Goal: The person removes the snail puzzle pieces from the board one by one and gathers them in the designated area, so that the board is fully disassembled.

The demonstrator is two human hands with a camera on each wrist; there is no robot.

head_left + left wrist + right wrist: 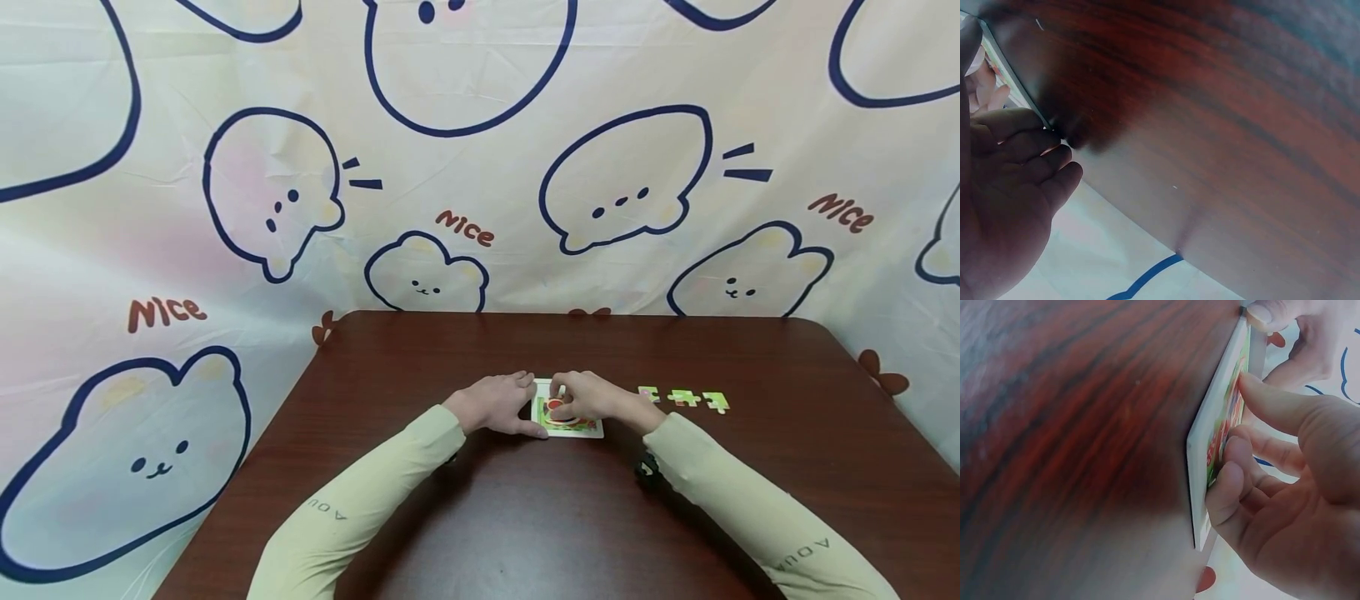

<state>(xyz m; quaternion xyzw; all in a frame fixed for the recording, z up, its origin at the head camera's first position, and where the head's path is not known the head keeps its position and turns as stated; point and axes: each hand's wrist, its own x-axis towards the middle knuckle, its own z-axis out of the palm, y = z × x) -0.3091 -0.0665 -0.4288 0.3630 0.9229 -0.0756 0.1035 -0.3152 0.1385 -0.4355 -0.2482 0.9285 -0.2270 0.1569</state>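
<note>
A small jigsaw puzzle board [590, 432] with a white border and a red and green picture lies flat on the table. My left hand [498, 406] rests along its left side, thumb at the near left corner and the other fingers toward the far corner. In the left wrist view, those fingertips meet the board's edge [1013, 81]. Over the picture, my right hand [588, 396] touches the surface with thumb and bent fingers set apart. The right wrist view shows the white border [1199, 450] beside these fingertips; part of the picture is hidden beneath them.
To the right of the board, a green and yellow puzzle piece [648, 393], a second piece [684, 397] and a third piece [716, 402] lie in a row. The dark brown wooden table [480, 517] ends at a cartoon-printed cloth [510, 183] behind it.
</note>
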